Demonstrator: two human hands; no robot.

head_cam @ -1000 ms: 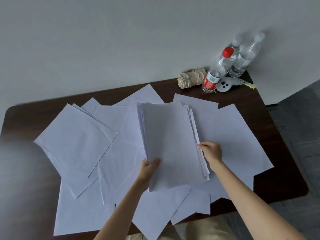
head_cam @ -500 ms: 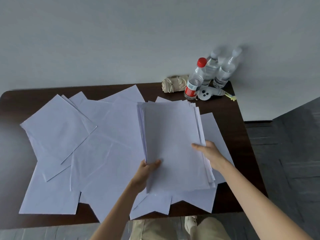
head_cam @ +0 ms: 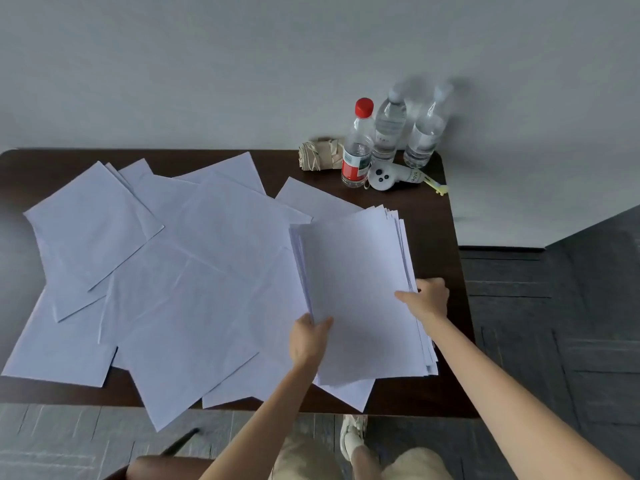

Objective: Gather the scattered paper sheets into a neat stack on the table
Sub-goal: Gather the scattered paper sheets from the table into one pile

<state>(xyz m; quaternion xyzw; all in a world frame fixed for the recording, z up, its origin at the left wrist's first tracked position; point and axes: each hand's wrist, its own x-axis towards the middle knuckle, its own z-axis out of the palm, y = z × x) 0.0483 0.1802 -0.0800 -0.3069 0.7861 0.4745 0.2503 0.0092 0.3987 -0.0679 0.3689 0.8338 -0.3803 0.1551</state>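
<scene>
A loosely squared stack of white paper sheets (head_cam: 360,289) lies over the right part of the dark brown table (head_cam: 446,237). My left hand (head_cam: 308,341) grips the stack's near left edge, thumb on top. My right hand (head_cam: 426,299) holds its right edge, with the thumb lying on the top sheet and the fingers at the side. Several loose white sheets (head_cam: 194,271) lie scattered and overlapping across the left and middle of the table. One sheet (head_cam: 311,199) pokes out behind the stack, and some hang over the near edge.
At the far right corner stand a red-capped bottle (head_cam: 358,147) and two clear bottles (head_cam: 405,129). Beside them lie a beige folded cloth (head_cam: 320,155) and a white controller (head_cam: 394,174). A grey wall rises behind the table; dark floor lies to the right.
Both hands have carried the stack rightward, off the middle of the scattered sheets toward the table's right edge. The camera view has also shifted.
</scene>
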